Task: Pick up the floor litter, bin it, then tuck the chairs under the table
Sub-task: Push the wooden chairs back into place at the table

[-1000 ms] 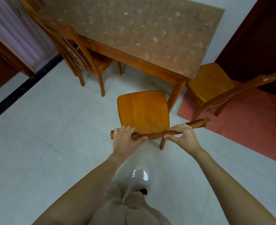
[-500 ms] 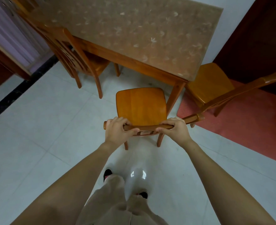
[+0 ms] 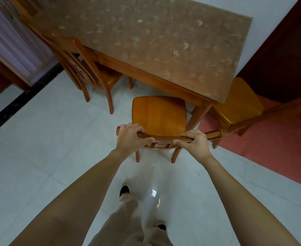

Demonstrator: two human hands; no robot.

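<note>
Both hands grip chair rail, short of table.
Left hand (image 3: 130,137) and right hand (image 3: 194,144) curl round the top rail (image 3: 164,138) of the chair (image 3: 159,114), which stands on the tile floor (image 3: 57,139), seat front near the table (image 3: 146,32) edge. Solid wood: likely rigid, fairly heavy; the rail suits pushing. No bin in view.

Both hands (image 3: 164,137) on chair (image 3: 159,114) top rail — table (image 3: 146,38) ahead

White tiled floor (image 3: 39,157), glossy, glare spot (image 3: 154,193) near the feet. Black border strip (image 3: 22,102) ran along its left edge, pale curtain (image 3: 9,38) beyond it. Red rug (image 3: 270,157) at right, dark wood panel (image 3: 288,59) behind it beside a white wall (image 3: 270,23). Black shoe (image 3: 124,189), beige trousers (image 3: 128,224) at bottom.
</note>
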